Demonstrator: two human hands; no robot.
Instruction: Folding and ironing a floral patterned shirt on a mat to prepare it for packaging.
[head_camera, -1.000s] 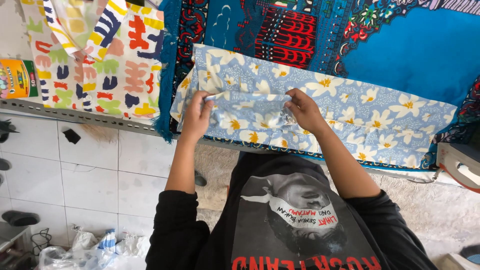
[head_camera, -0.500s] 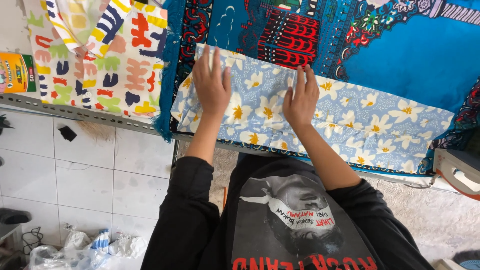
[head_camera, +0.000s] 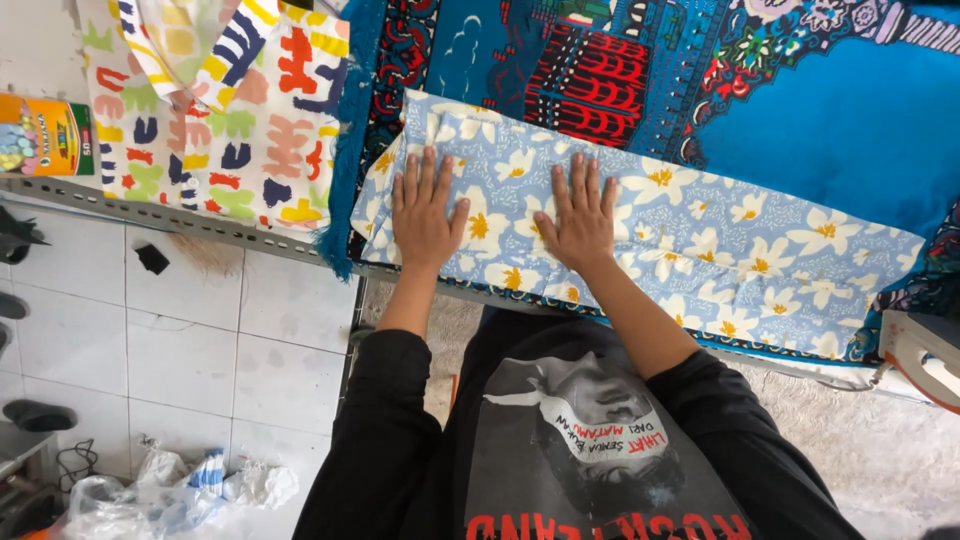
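Both hands lie flat, fingers spread, gripping nothing: the left hand (head_camera: 425, 215) and the right hand (head_camera: 578, 220) press side by side on a folded light-blue cloth with white flowers (head_camera: 700, 240). That cloth lies across a blue patterned rug (head_camera: 830, 110) covering the table, near its front edge. Beside it to the left sits a bright cloth of coloured shapes (head_camera: 240, 130). Below is a white tiled floor (head_camera: 230, 340) with crumpled plastic bags (head_camera: 170, 490).
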